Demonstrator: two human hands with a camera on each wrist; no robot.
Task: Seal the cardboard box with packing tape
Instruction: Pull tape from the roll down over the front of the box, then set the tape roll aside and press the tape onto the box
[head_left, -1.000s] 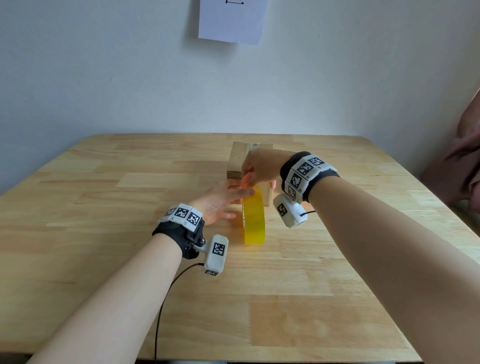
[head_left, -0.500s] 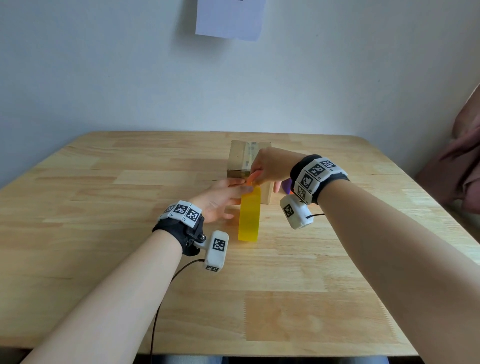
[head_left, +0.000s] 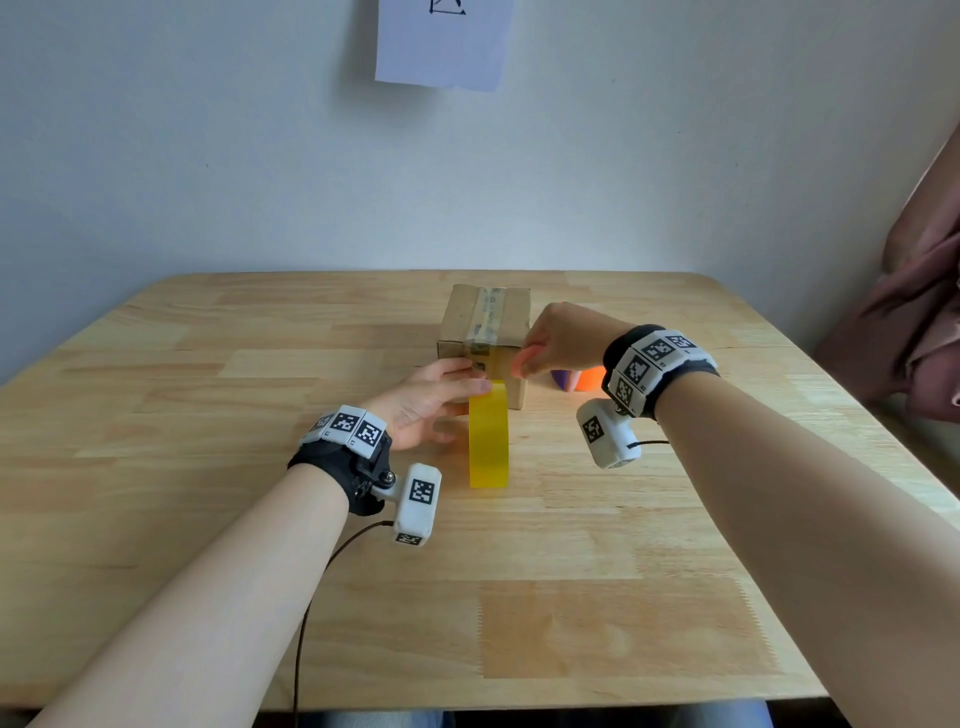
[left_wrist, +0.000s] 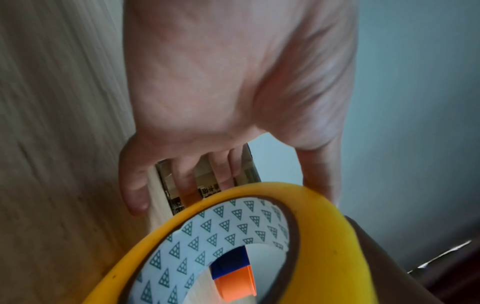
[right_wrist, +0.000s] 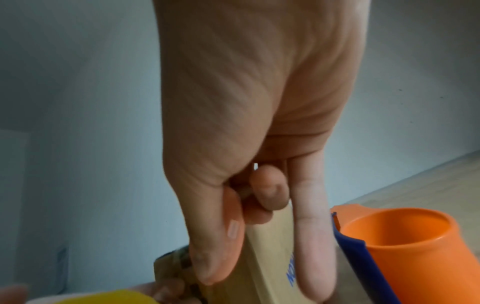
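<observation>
A small cardboard box (head_left: 485, 317) stands mid-table, with an old strip of clear tape along its top. Just in front of it a yellow tape roll (head_left: 488, 441) stands on edge on the table. My left hand (head_left: 431, 400) grips the roll at its top rim, thumb on one side (left_wrist: 319, 185) and fingers reaching behind it toward the box. A short yellow strip of tape (head_left: 497, 364) runs up from the roll to the box's near face. My right hand (head_left: 561, 338) pinches that strip's end, thumb against the box's front (right_wrist: 270, 257).
An orange cup (right_wrist: 394, 246) and a blue piece (right_wrist: 350, 253) sit just right of the box, under my right wrist. Pinkish cloth (head_left: 914, 322) hangs past the table's right edge. A paper sheet (head_left: 441, 41) is on the wall.
The roll has turned edge-on and stands upright. My right hand has moved up and right from the roll to the box's front, drawing tape with it. The left hand has stayed at the roll.
</observation>
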